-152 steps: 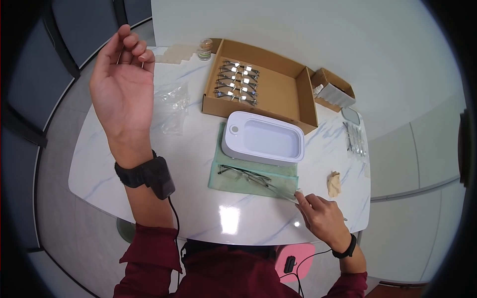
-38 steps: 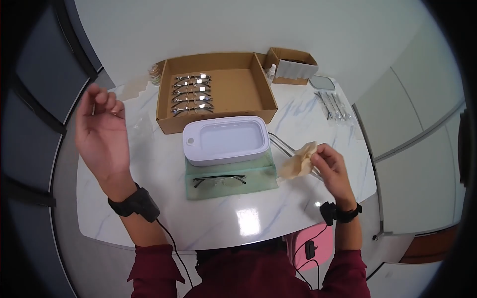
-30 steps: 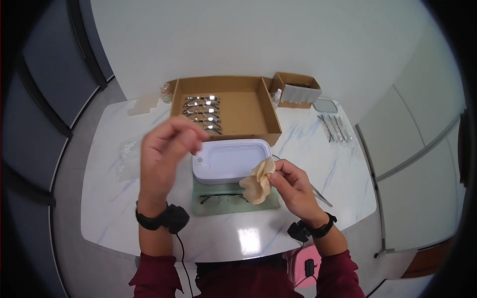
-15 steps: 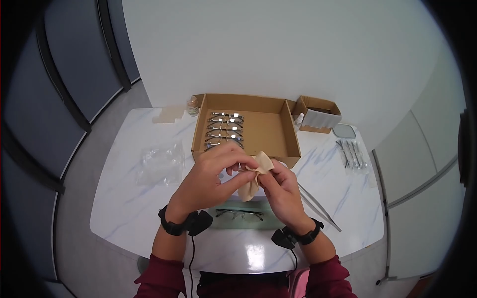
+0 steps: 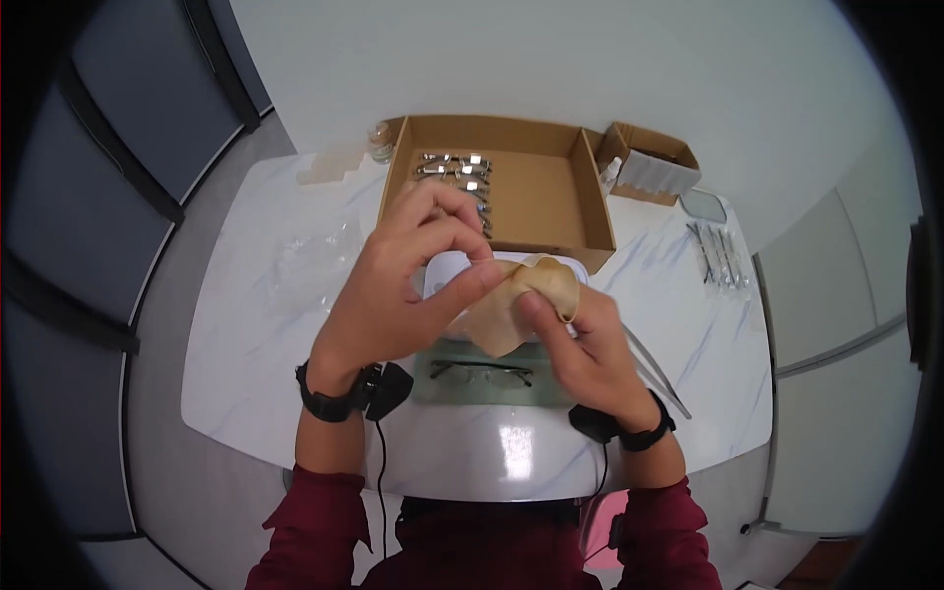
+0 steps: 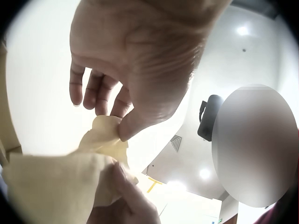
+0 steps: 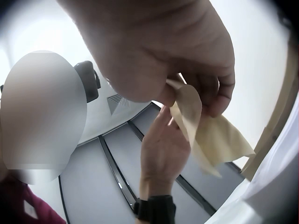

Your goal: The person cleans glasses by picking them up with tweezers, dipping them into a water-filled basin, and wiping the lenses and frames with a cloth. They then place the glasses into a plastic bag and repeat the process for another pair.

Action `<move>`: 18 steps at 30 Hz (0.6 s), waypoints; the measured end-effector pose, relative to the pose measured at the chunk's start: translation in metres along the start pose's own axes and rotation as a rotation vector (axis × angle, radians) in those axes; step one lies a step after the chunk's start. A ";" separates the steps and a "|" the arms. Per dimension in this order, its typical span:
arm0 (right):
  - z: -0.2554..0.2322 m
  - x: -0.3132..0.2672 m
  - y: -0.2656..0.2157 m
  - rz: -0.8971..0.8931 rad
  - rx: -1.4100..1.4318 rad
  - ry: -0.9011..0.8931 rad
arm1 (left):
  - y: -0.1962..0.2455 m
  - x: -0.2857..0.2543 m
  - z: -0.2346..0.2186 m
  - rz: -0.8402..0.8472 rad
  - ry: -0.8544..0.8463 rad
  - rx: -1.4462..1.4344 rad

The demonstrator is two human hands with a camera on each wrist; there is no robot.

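A crumpled beige piece (image 5: 501,313), thin and flexible, is stretched between both hands above the lilac basin (image 5: 438,267). The left hand (image 5: 398,275) pinches one edge between thumb and index finger, its other fingers bent loosely above. The right hand (image 5: 590,349) grips the other side, thumb on top. In the left wrist view the beige piece (image 6: 51,184) spreads wide beside the left hand (image 6: 135,60); the right wrist view has it (image 7: 219,142) hanging from the right hand (image 7: 163,51). Below the hands, a pair of glasses (image 5: 482,374) lies on a green cloth (image 5: 462,395).
Behind the basin, a cardboard box (image 5: 541,187) holds several glasses. A smaller box (image 5: 664,172), a white bottle (image 5: 611,174) and a jar (image 5: 381,143) stand at the back. Clear plastic bags (image 5: 315,261) lie left, wrapped glasses (image 5: 720,258) right, near long metal tongs (image 5: 659,374).
The right hand has let go of the tongs and taken up the beige piece. The left hand has come down from its raised place and now pinches that piece too.
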State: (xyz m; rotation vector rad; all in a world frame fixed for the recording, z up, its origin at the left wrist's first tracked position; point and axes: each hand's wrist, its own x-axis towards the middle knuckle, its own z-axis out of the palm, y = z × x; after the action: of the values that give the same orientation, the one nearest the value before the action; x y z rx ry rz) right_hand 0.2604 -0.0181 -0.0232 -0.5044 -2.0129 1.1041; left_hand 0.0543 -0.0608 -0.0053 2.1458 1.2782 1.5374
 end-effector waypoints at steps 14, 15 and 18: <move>-0.022 -0.059 -0.029 -0.053 -0.403 0.003 | 0.034 -0.018 -0.016 -0.206 -0.437 -0.267; -0.021 -0.067 -0.029 -0.070 -0.456 -0.028 | 0.036 -0.023 -0.015 -0.184 -0.487 -0.259; -0.018 -0.094 -0.019 -0.210 -0.478 -0.203 | 0.038 -0.046 -0.016 -0.181 -0.678 -0.277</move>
State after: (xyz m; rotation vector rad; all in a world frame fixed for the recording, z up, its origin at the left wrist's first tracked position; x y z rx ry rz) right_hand 0.3334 -0.0800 -0.0428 -0.4157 -2.4569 0.5605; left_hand 0.0573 -0.1227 -0.0061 2.0300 0.9230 0.7468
